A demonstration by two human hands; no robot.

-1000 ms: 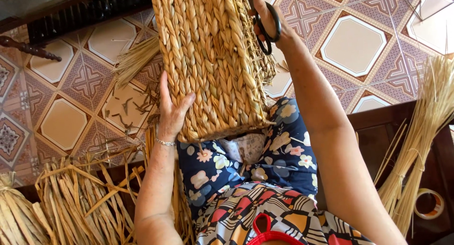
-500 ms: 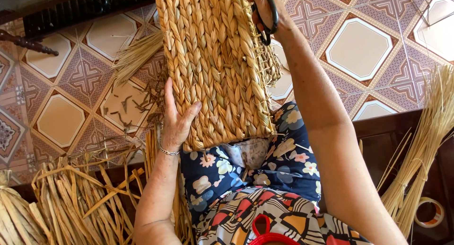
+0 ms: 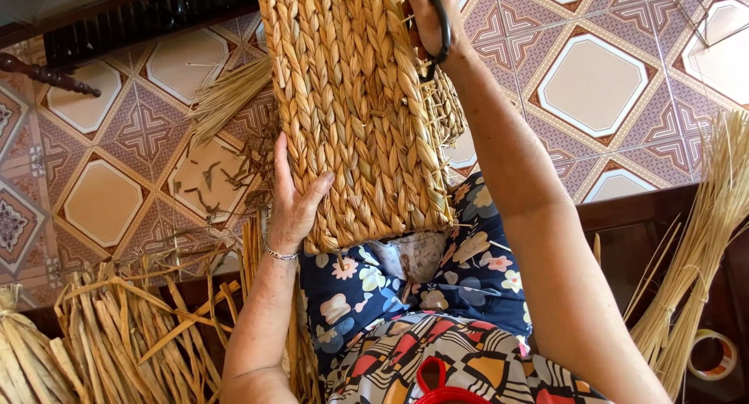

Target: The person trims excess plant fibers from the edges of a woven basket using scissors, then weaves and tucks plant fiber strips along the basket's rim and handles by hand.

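A large braided straw basket (image 3: 359,100) rests on my lap, its woven side facing me. My left hand (image 3: 292,205) presses flat against the basket's lower left edge, thumb spread onto the weave, a thin bracelet on the wrist. My right hand (image 3: 433,22) is at the basket's upper right rim, fingers through the black handles of a pair of scissors (image 3: 441,31). The scissor blades are hidden behind the hand and rim. Loose straw ends stick out along the basket's right edge.
Patterned floor tiles (image 3: 593,84) lie beyond my knees, littered with straw trimmings (image 3: 226,170). Bundles of dried straw (image 3: 109,334) sit at lower left, a thinner sheaf (image 3: 702,240) at right beside a tape roll (image 3: 711,356). Dark wooden furniture (image 3: 117,22) at top left.
The view has shifted slightly and the basket sits a little lower and more upright. My left hand slid slightly along its edge. My right hand stays at the rim with the scissors.
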